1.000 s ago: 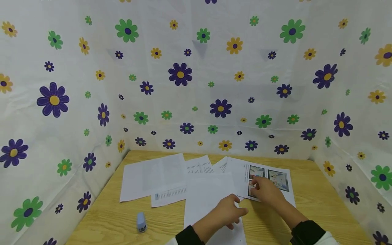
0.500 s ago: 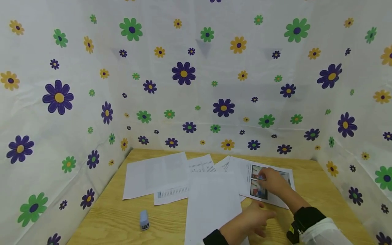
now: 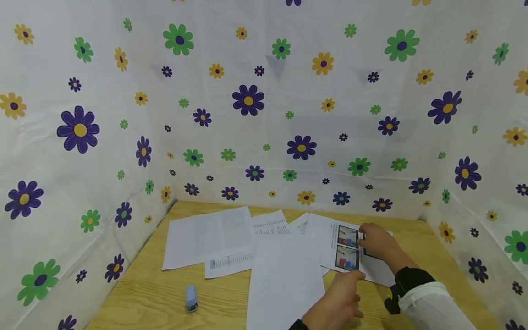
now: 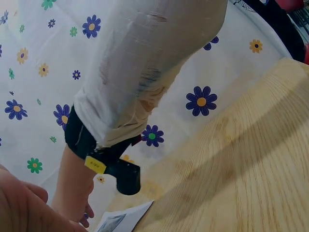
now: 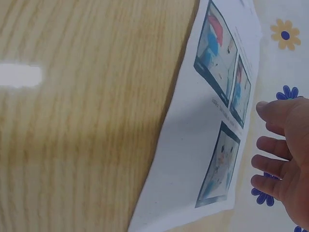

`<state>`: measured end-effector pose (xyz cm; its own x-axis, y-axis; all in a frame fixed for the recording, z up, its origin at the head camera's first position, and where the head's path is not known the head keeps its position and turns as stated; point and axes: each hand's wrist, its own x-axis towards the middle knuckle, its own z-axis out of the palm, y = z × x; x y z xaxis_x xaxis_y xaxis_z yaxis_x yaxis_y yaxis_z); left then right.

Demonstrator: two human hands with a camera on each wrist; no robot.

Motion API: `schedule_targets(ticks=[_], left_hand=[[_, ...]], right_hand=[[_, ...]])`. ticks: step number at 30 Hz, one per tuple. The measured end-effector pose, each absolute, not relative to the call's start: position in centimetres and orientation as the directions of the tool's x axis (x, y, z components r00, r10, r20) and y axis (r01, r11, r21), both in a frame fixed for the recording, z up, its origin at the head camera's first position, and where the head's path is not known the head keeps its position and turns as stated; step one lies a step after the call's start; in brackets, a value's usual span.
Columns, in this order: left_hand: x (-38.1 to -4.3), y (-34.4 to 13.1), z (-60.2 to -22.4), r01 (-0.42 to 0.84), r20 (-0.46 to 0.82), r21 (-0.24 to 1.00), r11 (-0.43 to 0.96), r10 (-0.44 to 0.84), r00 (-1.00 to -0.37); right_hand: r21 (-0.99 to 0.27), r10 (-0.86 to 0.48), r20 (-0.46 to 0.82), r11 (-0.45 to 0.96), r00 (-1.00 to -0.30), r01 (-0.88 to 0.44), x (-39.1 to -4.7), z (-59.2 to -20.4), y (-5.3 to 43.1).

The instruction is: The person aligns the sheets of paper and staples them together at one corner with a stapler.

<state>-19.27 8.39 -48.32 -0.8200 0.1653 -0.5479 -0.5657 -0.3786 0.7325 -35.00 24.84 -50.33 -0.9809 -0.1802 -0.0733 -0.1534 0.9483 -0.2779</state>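
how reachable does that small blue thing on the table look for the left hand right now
Probably yes: only a flat white sheet seems to lie between the left hand and the small blue thing.

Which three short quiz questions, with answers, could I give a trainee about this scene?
1. True or false: in the head view, the pale-blue object is left of the front sheet.
2. What is printed on the rightmost sheet by the right hand? A) a map; B) framed pictures; C) barcodes.
3. Fill in: the cloth behind the table is patterned with ____.

Key: 1 true; 2 B; 3 flowers.
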Motion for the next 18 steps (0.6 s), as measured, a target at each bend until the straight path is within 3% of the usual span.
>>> schedule_targets(ticks=[7,18], left_hand=[[-19.5,9.3,-48.3,-0.57,-0.588,0.648,-0.505,0.144,-0.796],[-20.5,9.2,-49.3,-0.613,-0.638,0.477,-0.63,0.232,-0.734]], right_hand=[[-0.215,-0.196,-0.077,0.961,-0.978,-0.176,-36.0,-49.9,24.2],[-0.171,-0.206,-0.15,0.969,-0.967,-0.18,-37.1,-51.7,24.1]])
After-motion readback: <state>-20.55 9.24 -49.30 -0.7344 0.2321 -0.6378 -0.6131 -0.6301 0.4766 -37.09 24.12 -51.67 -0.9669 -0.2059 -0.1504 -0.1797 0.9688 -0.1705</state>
